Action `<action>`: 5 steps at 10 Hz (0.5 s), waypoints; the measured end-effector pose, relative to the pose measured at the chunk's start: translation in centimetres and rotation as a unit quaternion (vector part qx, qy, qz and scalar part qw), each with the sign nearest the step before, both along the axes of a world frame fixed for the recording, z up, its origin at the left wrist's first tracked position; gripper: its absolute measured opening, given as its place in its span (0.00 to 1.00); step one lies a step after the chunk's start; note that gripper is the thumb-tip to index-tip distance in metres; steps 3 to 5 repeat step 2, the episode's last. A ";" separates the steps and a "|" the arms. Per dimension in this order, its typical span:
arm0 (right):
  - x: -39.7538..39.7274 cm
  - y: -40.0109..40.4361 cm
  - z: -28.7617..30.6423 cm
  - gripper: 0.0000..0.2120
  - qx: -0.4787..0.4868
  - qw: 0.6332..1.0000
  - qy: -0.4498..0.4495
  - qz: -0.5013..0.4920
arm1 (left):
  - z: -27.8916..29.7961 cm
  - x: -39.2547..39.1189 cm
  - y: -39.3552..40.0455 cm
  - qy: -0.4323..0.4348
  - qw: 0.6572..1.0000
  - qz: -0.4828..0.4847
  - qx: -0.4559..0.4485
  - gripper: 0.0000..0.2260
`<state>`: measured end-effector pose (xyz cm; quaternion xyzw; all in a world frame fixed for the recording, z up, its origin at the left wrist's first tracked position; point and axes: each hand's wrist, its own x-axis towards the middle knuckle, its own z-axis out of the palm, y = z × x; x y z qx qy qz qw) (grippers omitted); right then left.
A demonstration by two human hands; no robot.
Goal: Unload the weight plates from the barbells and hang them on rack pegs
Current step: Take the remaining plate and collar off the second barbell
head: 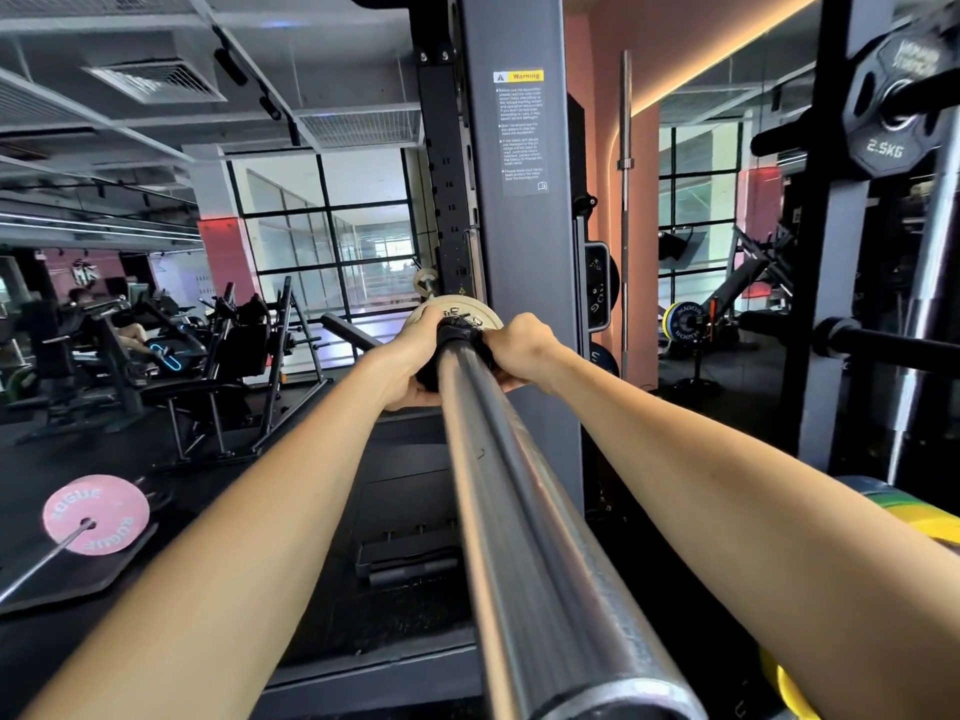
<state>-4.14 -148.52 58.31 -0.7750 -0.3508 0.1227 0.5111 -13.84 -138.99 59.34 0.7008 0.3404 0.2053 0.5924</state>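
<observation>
Mostly hidden: black collar (457, 335) under both hands' grip.

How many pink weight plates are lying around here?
1: the pink plate sits on a thin bar low on the floor at far left. Others may be hidden behind the machines.

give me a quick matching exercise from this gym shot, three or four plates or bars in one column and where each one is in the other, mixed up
Column 1
1. pink plate
2. 2.5kg black plate
3. cream plate
4. bare barbell

Column 2
A. hanging on a rack peg, upper right
B. standing upright by the pink wall
C. on a bar low at the left
D. on the bar sleeve just beyond both hands

Pairs: 1-C, 2-A, 3-D, 4-B
</observation>
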 end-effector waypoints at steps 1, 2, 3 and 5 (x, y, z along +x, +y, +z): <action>0.8 -0.9 0.7 0.20 -0.007 0.999 -0.031 0.020 | 1.2 -0.7 0.2 0.103 0.982 0.035 0.152 0.30; 1.5 -2.5 2.0 0.30 0.039 0.999 -0.027 0.001 | 2.6 -0.7 0.1 0.075 0.941 0.138 0.301 0.31; 1.5 -2.5 2.0 0.30 0.039 0.999 -0.027 0.001 | 2.6 -0.7 0.1 0.075 0.941 0.138 0.301 0.31; 1.5 -2.5 2.0 0.30 0.039 0.999 -0.027 0.001 | 2.6 -0.7 0.1 0.075 0.941 0.138 0.301 0.31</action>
